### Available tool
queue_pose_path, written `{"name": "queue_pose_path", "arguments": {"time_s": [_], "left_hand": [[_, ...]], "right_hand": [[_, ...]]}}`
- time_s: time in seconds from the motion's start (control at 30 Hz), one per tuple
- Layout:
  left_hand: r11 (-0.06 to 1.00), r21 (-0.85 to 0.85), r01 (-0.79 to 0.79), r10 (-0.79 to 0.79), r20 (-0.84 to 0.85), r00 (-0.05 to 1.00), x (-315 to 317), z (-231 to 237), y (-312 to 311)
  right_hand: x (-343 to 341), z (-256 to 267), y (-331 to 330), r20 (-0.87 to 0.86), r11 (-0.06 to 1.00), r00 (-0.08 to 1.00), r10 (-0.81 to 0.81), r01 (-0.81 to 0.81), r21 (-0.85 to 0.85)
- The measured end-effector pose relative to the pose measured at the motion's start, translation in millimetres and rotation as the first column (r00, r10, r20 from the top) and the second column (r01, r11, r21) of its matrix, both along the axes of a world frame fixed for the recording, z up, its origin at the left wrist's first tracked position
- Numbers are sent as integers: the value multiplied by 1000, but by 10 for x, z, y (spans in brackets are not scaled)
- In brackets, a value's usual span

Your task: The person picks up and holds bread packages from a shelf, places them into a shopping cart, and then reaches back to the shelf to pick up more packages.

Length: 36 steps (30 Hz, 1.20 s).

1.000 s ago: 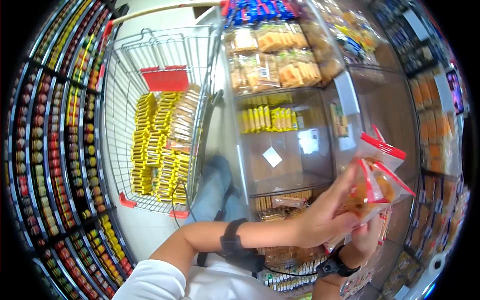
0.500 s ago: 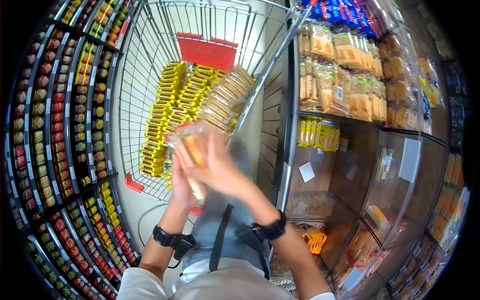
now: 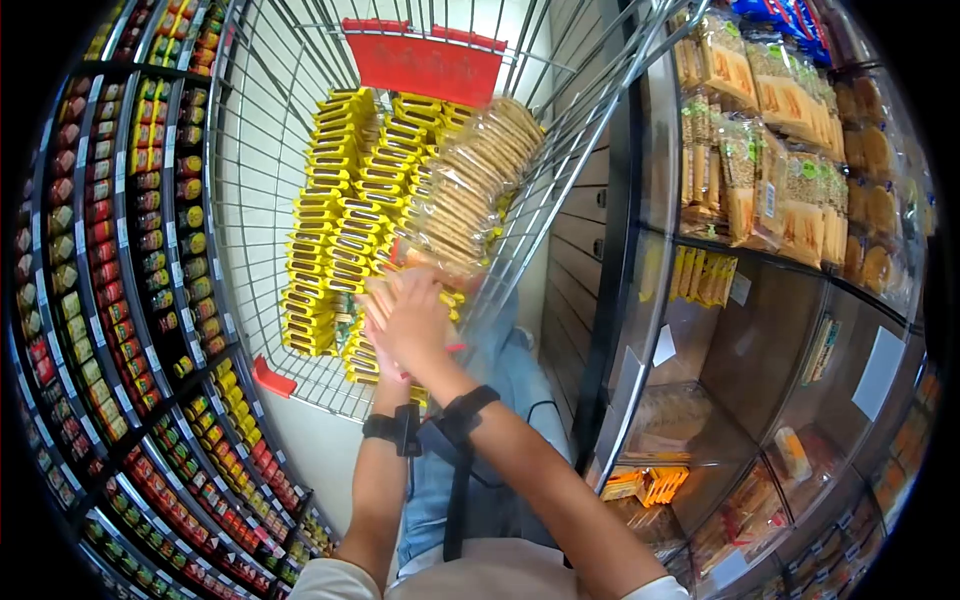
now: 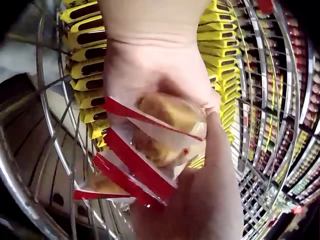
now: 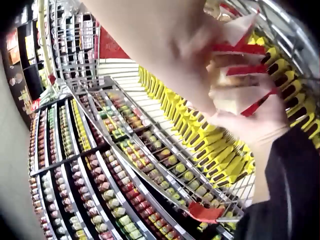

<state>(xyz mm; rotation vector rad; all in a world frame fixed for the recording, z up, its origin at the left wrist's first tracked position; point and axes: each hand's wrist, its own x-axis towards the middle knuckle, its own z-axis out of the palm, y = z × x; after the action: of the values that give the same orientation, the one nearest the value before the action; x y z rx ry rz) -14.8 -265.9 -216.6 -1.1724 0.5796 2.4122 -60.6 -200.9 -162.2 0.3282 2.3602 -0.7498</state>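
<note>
Several clear packets point(image 4: 142, 162) with red sealed ends and golden-brown baked pieces inside are stacked between my two hands, low over the shopping cart. My left hand point(image 3: 383, 352) grips the stack from below and behind, its palm against the wrappers in the left wrist view. Laid across the top, my right hand point(image 3: 418, 322) holds the same packets with bent fingers. In the head view the hands hide most of the stack. Beneath them, rows of yellow packets point(image 3: 322, 215) fill the cart, beside a long row of clear-wrapped round biscuits point(image 3: 475, 180).
The wire cart point(image 3: 250, 200) has a red panel point(image 3: 425, 65) at its far end. Jar shelves point(image 3: 110, 250) line the left. On the right, a shelf unit point(image 3: 745, 345) holds wrapped breads point(image 3: 770, 140), a few yellow packets point(image 3: 703, 275) and orange packets point(image 3: 662, 485).
Both hands have carried the red-ended packets from the right-hand shelves leftward and down over the cart. The head view has turned toward the cart.
</note>
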Motion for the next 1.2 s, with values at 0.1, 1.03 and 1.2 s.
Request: {"name": "queue_pose_path", "arguments": {"time_s": [0.1, 1.03, 1.2], "left_hand": [[1000, -8, -28, 28, 26, 999, 57, -178, 6], [973, -227, 49, -57, -27, 998, 414, -262, 130], [673, -682, 285, -282, 119, 952, 441, -15, 209]], "right_hand": [[75, -218, -151, -265, 996, 964, 9, -33, -87], [313, -219, 212, -173, 981, 971, 167, -146, 129], [669, 483, 539, -790, 973, 606, 97, -223, -52]]}}
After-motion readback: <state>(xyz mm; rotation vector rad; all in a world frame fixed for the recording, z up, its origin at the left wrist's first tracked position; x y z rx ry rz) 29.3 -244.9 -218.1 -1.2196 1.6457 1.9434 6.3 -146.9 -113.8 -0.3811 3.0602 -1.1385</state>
